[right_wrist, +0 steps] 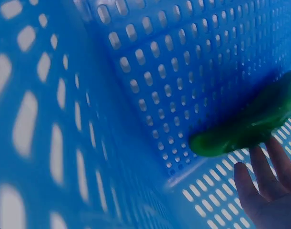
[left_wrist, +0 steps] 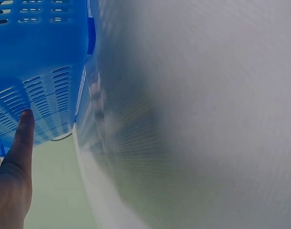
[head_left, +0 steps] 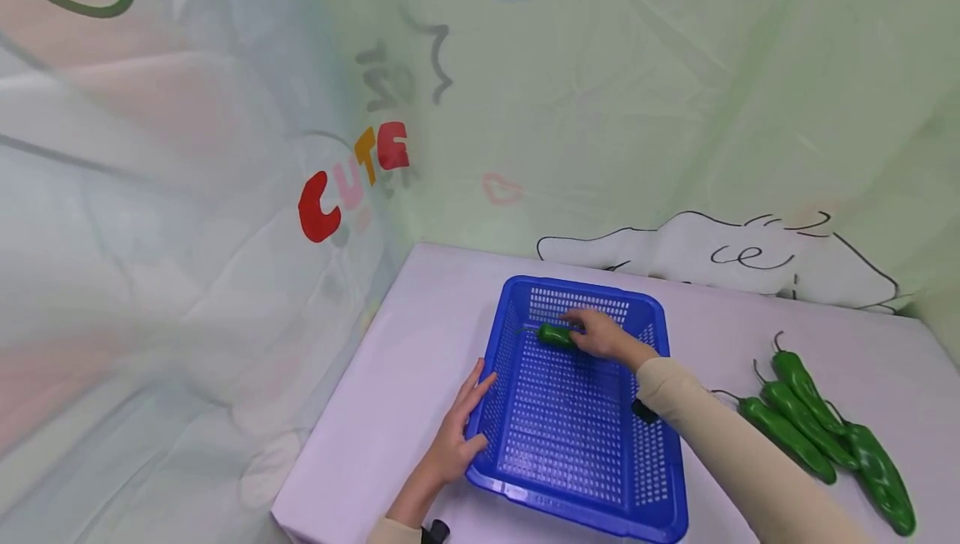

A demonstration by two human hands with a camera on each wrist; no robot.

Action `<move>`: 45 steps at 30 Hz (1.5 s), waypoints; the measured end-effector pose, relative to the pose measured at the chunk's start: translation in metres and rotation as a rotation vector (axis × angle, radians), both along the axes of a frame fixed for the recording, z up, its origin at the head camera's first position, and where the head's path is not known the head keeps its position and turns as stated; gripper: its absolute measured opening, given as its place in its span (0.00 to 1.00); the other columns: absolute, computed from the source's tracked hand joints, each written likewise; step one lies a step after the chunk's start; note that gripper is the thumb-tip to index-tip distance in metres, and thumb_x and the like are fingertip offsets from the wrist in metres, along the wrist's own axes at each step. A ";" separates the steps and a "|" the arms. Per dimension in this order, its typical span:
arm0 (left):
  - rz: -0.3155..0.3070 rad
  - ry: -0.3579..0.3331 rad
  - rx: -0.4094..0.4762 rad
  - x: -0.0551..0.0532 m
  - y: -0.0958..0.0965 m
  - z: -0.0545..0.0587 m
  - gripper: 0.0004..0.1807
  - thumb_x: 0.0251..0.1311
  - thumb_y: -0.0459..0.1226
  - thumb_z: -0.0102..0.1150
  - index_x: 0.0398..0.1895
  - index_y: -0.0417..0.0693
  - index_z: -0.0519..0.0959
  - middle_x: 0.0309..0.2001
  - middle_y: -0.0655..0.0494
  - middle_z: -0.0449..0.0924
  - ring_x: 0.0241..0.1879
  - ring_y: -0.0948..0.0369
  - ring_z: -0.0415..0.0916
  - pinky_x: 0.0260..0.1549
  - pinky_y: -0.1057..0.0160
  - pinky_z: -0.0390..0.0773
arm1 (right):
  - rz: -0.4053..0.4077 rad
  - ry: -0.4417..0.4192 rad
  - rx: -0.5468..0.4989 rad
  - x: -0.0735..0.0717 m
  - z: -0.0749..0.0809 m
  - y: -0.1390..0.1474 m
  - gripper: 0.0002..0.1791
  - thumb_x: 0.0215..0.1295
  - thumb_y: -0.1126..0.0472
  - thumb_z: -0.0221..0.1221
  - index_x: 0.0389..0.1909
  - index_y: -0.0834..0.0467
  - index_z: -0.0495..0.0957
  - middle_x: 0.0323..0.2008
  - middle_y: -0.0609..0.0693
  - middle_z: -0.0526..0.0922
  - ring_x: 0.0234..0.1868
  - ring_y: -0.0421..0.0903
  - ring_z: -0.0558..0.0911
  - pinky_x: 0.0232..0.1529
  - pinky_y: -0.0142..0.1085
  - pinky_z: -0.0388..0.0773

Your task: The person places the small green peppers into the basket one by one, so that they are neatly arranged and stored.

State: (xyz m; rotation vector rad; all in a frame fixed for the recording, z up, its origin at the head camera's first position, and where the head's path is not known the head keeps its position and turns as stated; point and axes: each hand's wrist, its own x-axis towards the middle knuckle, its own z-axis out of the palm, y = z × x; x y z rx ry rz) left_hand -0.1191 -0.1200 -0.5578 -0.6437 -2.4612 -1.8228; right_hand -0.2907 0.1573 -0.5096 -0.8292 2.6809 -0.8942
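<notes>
My right hand (head_left: 600, 334) reaches into a blue plastic basket (head_left: 592, 519), over a green chili pepper (head_left: 556, 336). The pepper lies along the basket's far end, its thin stem pointing left. In the right wrist view, the extended fingertips of the right hand (right_wrist: 269, 186) are right at the edge of the pepper (right_wrist: 245, 131), without curling around it. On the basket's left side, my left hand (head_left: 452, 437) rests with spread fingers against the rim. A straight finger of the left hand (left_wrist: 16, 176) touches the perforated wall (left_wrist: 47, 95) in the left wrist view.
Several more green peppers (head_left: 806, 423) lie bunched on the table to the right of the basket. The table (head_left: 390, 361) has a pale cover and ends at the left of the basket. Printed curtains (head_left: 600, 94) hang behind and to the left.
</notes>
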 end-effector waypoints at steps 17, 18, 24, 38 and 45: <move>0.014 0.037 0.005 0.000 0.001 -0.006 0.48 0.43 0.31 0.48 0.77 0.50 0.57 0.80 0.53 0.39 0.78 0.51 0.37 0.66 0.32 0.45 | -0.002 0.024 0.036 0.012 0.046 0.012 0.23 0.67 0.66 0.53 0.60 0.75 0.70 0.59 0.70 0.75 0.57 0.68 0.76 0.57 0.58 0.73; 0.012 0.040 0.008 -0.001 0.001 -0.006 0.47 0.43 0.30 0.47 0.77 0.49 0.57 0.80 0.53 0.39 0.78 0.50 0.37 0.66 0.32 0.45 | -0.010 0.028 0.037 0.013 0.049 0.013 0.24 0.67 0.66 0.53 0.61 0.74 0.70 0.59 0.70 0.75 0.58 0.67 0.76 0.57 0.58 0.73; 0.014 0.049 0.016 0.001 0.001 -0.002 0.48 0.42 0.28 0.47 0.76 0.48 0.58 0.79 0.49 0.40 0.77 0.48 0.37 0.66 0.32 0.44 | -0.010 0.120 0.023 0.018 0.065 0.023 0.23 0.66 0.66 0.53 0.60 0.73 0.71 0.58 0.69 0.76 0.56 0.66 0.77 0.55 0.57 0.74; 0.030 0.017 0.055 0.003 0.002 -0.006 0.48 0.42 0.28 0.46 0.76 0.47 0.57 0.80 0.51 0.40 0.78 0.51 0.36 0.66 0.31 0.42 | -0.116 0.184 0.068 0.040 0.086 0.077 0.24 0.65 0.67 0.54 0.60 0.74 0.71 0.56 0.71 0.76 0.55 0.69 0.77 0.55 0.60 0.73; 0.019 0.019 0.051 0.003 0.003 -0.006 0.48 0.42 0.29 0.46 0.77 0.47 0.57 0.80 0.51 0.39 0.78 0.49 0.37 0.65 0.29 0.43 | -0.217 0.159 0.119 0.057 0.084 0.119 0.24 0.68 0.65 0.55 0.62 0.73 0.69 0.59 0.73 0.73 0.57 0.73 0.74 0.54 0.63 0.72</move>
